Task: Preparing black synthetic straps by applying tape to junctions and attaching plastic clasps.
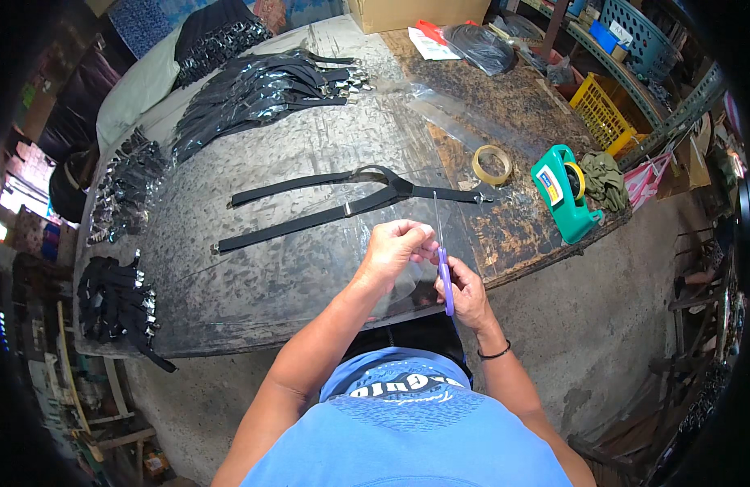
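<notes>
My right hand (466, 294) is closed round the purple handles of a pair of scissors (446, 280), whose thin blades point away from me over the table. Just left of them, my left hand (397, 250) is pinched shut, thumb against fingers; what it grips, if anything, is too small to make out. A faint sheet of clear plastic (403, 284) shows below that hand. Beyond both hands lies a pair of black suspenders (379, 195), its two straps stretched leftward and its single strap to the right, partly behind the blade tips.
Piles of black suspenders (261, 93) with metal clips cover the table's left and far side. On the right are a tape roll (492, 165), a green tape dispenser (563, 193) and a clear plastic strip (448, 114). A yellow crate (604, 114) stands past the right edge.
</notes>
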